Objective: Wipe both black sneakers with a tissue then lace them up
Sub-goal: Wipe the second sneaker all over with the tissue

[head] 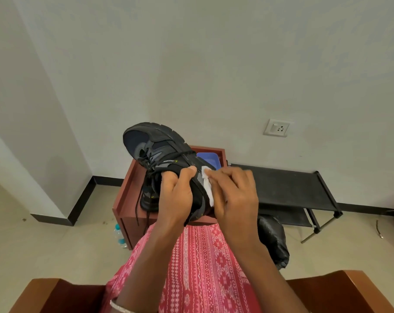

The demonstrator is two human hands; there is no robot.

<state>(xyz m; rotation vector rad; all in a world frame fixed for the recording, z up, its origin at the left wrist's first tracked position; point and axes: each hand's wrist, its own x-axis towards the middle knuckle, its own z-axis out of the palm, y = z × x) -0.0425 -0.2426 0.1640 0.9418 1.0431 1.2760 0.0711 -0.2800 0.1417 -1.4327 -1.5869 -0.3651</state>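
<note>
A low black shoe rack (281,186) stands against the wall, and beside it is a small red-brown stand whose rimmed tabletop (123,193) carries the work. A crumpled black bag (272,240) sits on the floor under the rack's near end. The black sneaker (160,145) is held up above the tabletop's near edge, tilted on its side, with the toe pointing up and away to the left and the heel toward the person. Below it, near the tabletop's near left corner, lies a dark shape that looks like the second sneaker (149,201), though it is mostly hidden. The left hand (178,195) grips the raised shoe around the collar, fingers curled into the opening and thumb on the outer side. The right hand (234,195) has its fingers (225,177) bent over the tissue (207,190), pressing it against the side of the sole near the heel. A blue tray (208,158) rests at the far right corner. The laces (137,211) hang loose past the near left edge, and a water bottle (120,236) stands on the floor below. The shoe looks light, with a stiff sole and a soft upper, so the collar is probably the steadiest hold. The thin tissue may tear on the tread, so it likely wants light pressure.
</note>
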